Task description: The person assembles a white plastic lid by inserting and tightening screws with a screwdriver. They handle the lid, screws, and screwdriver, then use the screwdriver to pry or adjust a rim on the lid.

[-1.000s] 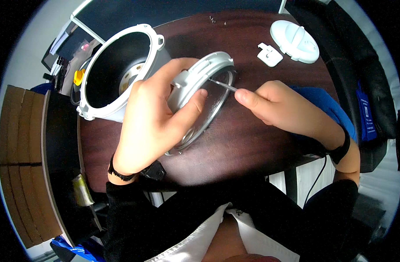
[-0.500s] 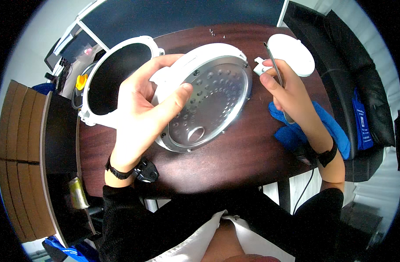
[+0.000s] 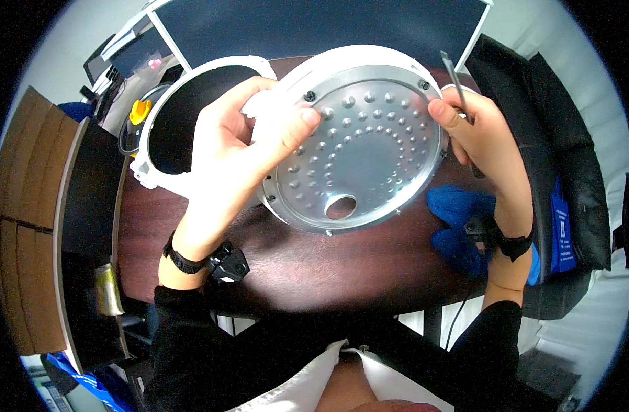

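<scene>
A round white lid (image 3: 359, 56) is raised above the table, with its dimpled metal inner plate (image 3: 369, 158) facing me. Dark screws are set around the rim, and a round hole pierces the plate near its lower edge. My left hand (image 3: 242, 137) is closed on the lid's left side, thumb over the rim. At the opposite edge, my right hand (image 3: 476, 127) is closed around a screwdriver (image 3: 457, 79), its shaft pointing up. The right thumb tip meets the lid's right rim. Whether those fingers also hold a small white piece is hidden.
A white ring-shaped housing (image 3: 144, 137) with a dark inside lies left, behind my left hand. A blue cloth (image 3: 458, 206) rests on the brown table (image 3: 314, 275) below my right wrist. A yellow object (image 3: 140, 112) sits far left; a black sofa (image 3: 568, 151) stands at right.
The lid has turned to face me more squarely and shifted right and slightly up. My right hand, with the screwdriver, has come to the lid's right edge; the small white piece has gone from sight.
</scene>
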Action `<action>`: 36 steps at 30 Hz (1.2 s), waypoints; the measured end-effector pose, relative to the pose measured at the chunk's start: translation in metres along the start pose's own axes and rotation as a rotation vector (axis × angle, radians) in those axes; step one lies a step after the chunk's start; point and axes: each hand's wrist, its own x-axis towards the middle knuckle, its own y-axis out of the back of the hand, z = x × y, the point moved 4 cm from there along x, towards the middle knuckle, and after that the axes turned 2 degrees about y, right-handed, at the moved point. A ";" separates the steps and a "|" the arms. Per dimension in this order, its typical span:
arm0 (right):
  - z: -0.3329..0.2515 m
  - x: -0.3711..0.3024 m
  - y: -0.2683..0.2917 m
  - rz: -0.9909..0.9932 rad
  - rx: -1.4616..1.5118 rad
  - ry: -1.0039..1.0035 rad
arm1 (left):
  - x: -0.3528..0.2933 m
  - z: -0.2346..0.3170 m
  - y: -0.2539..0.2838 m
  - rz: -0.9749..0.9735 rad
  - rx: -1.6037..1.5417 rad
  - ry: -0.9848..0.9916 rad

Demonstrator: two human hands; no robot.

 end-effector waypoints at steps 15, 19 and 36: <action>0.003 0.018 0.000 0.015 -0.047 0.078 | 0.005 -0.007 0.001 0.014 0.252 0.045; 0.000 0.017 -0.003 0.070 -0.021 0.036 | 0.007 -0.013 0.002 0.027 0.280 -0.035; 0.028 0.023 0.031 0.214 -0.001 0.033 | 0.003 -0.014 -0.012 -0.297 -0.207 0.119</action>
